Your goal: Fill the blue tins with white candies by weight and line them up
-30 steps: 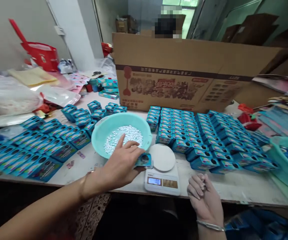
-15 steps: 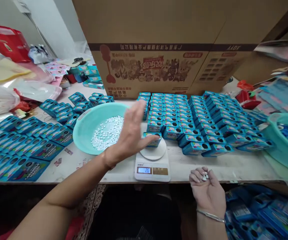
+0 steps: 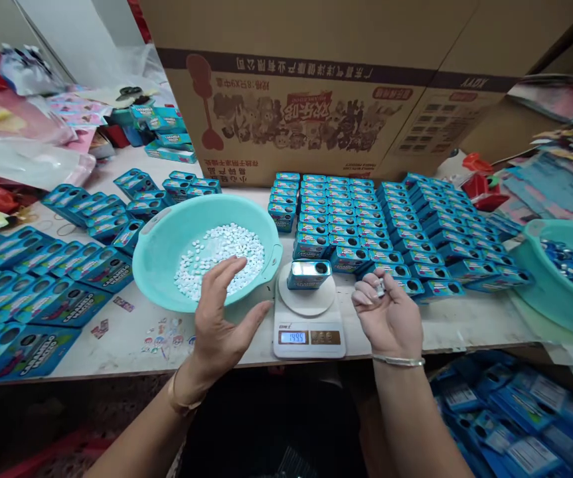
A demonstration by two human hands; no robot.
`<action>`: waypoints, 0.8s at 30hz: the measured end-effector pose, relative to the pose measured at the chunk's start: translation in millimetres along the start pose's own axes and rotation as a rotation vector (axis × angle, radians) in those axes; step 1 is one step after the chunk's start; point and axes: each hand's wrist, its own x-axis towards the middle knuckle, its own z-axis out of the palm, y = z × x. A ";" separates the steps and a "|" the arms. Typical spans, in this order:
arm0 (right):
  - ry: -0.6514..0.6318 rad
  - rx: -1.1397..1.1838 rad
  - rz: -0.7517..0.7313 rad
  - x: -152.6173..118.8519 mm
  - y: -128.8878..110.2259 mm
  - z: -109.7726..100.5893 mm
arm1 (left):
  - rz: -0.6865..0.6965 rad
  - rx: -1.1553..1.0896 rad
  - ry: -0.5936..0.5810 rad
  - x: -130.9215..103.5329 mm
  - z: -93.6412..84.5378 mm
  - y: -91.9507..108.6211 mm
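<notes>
A small blue box [image 3: 309,275] with a dark round hole in its top stands on the round plate of a white scale [image 3: 311,350], whose display is lit. To the left of the scale, my left hand [image 3: 224,318] is held with thumb and fingers apart, nothing in it, in front of the turquoise basin [image 3: 154,265] of small white candies [image 3: 234,249]. On the scale's right my right hand [image 3: 390,309] is turned palm up, its curled fingers closed on a few white candies [image 3: 380,287].
Rows of blue boxes [image 3: 348,259] stand behind the scale, with more boxes [image 3: 42,299] at the left. A large cardboard carton [image 3: 311,40] rises behind. At the right is a turquoise basin [image 3: 530,265] of shiny blue pieces; below it lie more blue boxes [image 3: 510,418].
My left hand has drawn back from the box on the scale, down and to the left. My right hand has risen toward the boxes with its candies. The scale's display has changed.
</notes>
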 end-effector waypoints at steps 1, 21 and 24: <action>-0.012 -0.014 -0.018 2.2 0.1 7.1 | 0.014 -0.001 -0.018 4.3 3.0 0.6; -0.111 -0.188 -0.236 34.7 30.8 61.3 | 0.044 0.119 -0.496 45.6 73.7 -0.2; -0.120 -0.252 -0.340 37.0 39.2 59.5 | 0.028 0.107 -0.552 49.9 87.6 1.9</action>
